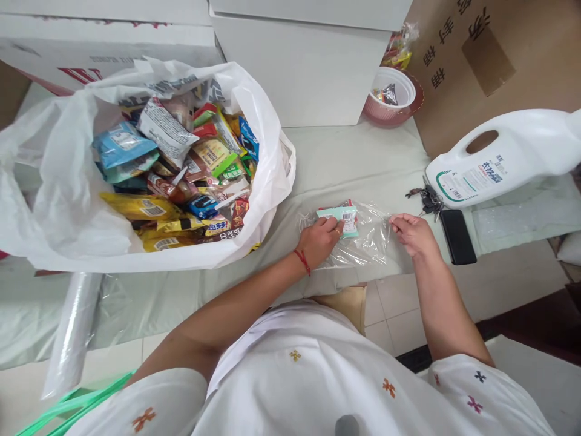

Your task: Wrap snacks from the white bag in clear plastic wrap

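Observation:
A clear plastic bag [370, 239] lies flat on the cloth-covered table in front of me. My left hand [321, 240], with a red string at the wrist, has its fingers bent over a light green snack packet [349, 225]. Something red peeks out behind that packet; whether my left fingers are inside the bag I cannot tell. At the bag's right end, my right hand [412, 234] pinches its edge between thumb and finger. To the left stands a large white plastic bag [272, 181], its mouth wide, full of mixed snack packets [181, 163].
A white detergent bottle [503, 157], keys [430, 200] and a black phone [457, 237] lie right of my hands. Behind are white boxes [299, 66], a cardboard box [499, 66] and a bowl [394, 88] holding packets. A clear plastic roll [75, 333] hangs over the table edge.

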Demonstrator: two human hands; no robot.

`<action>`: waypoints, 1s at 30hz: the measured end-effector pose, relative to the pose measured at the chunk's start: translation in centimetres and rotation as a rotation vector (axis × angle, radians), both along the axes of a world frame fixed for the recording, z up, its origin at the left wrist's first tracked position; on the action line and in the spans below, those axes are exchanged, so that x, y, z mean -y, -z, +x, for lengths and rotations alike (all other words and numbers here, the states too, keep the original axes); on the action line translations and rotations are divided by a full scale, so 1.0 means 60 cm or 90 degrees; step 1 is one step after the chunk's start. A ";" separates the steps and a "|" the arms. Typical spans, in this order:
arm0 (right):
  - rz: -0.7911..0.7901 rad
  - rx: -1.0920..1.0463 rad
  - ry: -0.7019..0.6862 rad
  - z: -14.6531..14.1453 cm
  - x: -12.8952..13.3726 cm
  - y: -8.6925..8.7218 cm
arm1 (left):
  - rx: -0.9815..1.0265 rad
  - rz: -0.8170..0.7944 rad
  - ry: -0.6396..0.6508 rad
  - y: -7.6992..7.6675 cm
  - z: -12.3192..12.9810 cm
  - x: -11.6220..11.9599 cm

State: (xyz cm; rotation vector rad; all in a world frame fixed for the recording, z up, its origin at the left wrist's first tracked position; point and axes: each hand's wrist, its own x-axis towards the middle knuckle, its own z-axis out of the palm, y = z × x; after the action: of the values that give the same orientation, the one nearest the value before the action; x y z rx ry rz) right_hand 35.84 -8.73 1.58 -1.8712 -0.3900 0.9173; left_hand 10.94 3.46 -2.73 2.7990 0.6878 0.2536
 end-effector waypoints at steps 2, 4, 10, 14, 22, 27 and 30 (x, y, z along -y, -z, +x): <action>-0.026 0.189 -0.004 -0.023 0.019 0.004 | 0.005 0.007 -0.001 -0.001 0.000 0.000; -0.021 0.393 -0.044 -0.056 0.043 0.003 | 0.008 0.011 0.001 -0.002 0.000 0.000; 0.118 0.661 -0.518 -0.163 0.099 0.023 | 0.021 0.033 0.024 -0.001 -0.001 -0.004; 0.110 0.723 -0.480 -0.171 0.096 0.047 | 0.013 0.023 0.040 -0.004 0.001 -0.006; 0.097 0.712 -0.435 -0.130 0.004 -0.007 | -0.055 -0.039 0.133 -0.041 0.011 -0.040; 0.094 0.764 -0.484 -0.111 -0.081 -0.015 | -0.098 -0.067 0.207 -0.050 0.015 -0.075; 0.085 0.721 -0.526 -0.108 -0.121 -0.002 | -0.047 -0.123 0.205 -0.050 0.015 -0.090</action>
State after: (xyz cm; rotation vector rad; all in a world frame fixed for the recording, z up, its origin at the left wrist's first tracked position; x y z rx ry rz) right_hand 29.38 -1.50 1.70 -1.9430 -1.9418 0.1762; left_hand 11.81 8.88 0.27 2.6881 0.2504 0.0218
